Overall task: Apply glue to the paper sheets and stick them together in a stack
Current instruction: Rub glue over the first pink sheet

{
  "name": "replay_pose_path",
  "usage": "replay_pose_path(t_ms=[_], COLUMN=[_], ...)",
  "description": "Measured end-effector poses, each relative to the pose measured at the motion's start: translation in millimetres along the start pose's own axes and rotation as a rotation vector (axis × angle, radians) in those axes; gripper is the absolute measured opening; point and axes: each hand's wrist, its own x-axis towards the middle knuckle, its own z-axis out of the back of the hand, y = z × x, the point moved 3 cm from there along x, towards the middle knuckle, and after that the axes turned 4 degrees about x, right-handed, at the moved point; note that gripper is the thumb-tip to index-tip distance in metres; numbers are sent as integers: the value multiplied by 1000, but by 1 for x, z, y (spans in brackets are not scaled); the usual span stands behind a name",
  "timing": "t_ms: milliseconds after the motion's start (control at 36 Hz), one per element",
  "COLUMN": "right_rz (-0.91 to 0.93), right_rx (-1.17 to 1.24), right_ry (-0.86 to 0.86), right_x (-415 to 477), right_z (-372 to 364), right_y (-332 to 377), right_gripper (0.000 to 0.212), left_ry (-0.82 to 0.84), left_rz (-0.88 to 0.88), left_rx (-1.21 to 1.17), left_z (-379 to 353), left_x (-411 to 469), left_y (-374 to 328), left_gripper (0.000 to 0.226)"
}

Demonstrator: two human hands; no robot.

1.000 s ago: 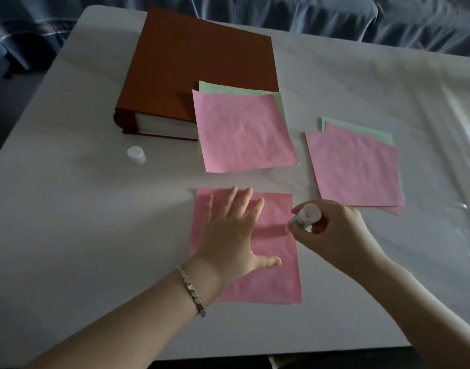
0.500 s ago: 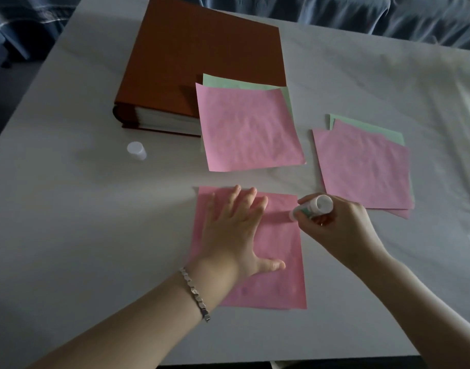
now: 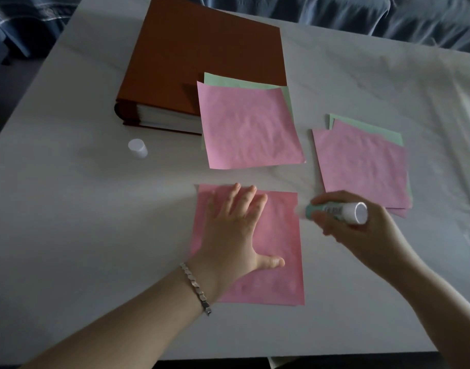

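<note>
Right hand: fingers and thumb curled round the glue stick, gripping its barrel. The stick lies nearly level, with its white base toward the right and its teal end toward the left. The tip is at the upper right edge of the near sheet. It is blurred, so contact with the paper cannot be determined.

Left hand: flat, palm down, fingers straight and spread, pressing on the near sheet. The fingertips reach toward the sheet's far edge and the thumb points right across its middle. A metal bracelet sits on the wrist.

Near sheet: pink, lying flat on the table directly in front of the person, with its left part covered by the left hand.

Middle stack: a pink sheet on top of a green one, beyond the near sheet and apart from it. Its far left corner overlaps the book.

Right stack: pink sheets over green ones, slightly fanned, just beyond the right hand. Its near edge is partly hidden by that hand.

Book: thick, brown cover, closed, lying flat at the far left of the table.

Cap: white, standing alone on the table, in front of the book and well left of the sheets.
</note>
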Motion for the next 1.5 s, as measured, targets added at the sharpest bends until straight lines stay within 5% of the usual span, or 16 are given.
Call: replay_pose_path(t_ms=[111,500,1000,1250,1500], right_rz=[-37,22,79,68,136], right_rx=[-102,-362,-252,-285,-280], right_ry=[-26,34,-141,133,-7], right_x=[-6,-4,38,-7,25], right_z=[-12,-29,-18,-35,-39], right_y=[-5,-5,0,-6,-6], right_gripper=[14,9,15,11,9], left_ry=[-4,-4,-10,0,-6], left_rz=[-3,5,1,-3,0], left_rx=[-34,-20,-33,0,-33], left_z=[-2,-4,-5,-6,-5], left_x=[0,1,-1,1,0], left_y=[1,1,2,3,2], left_gripper=[112,112,113,110,110])
